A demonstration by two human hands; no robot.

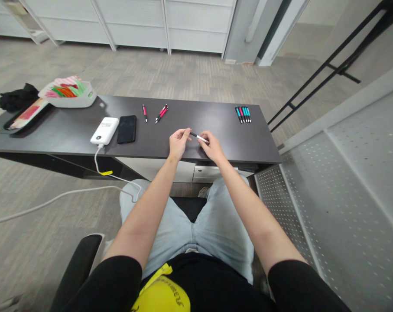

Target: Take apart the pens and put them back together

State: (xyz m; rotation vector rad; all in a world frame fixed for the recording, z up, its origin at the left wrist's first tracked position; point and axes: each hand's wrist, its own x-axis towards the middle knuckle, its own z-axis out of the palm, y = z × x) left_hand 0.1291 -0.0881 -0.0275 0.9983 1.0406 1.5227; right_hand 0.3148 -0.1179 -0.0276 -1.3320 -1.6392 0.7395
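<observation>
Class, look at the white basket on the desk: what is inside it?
Inside the basket are green, orange and red pieces, too blurred to name. Whatever lies beneath them is covered.

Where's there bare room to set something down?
The dark desk is bare between the red pens and the row of pens, beyond the left hand, and again between the right hand and the desk's right edge. It is crowded at the left end, around the white basket, and where the power bank lies beside the phone.
</observation>
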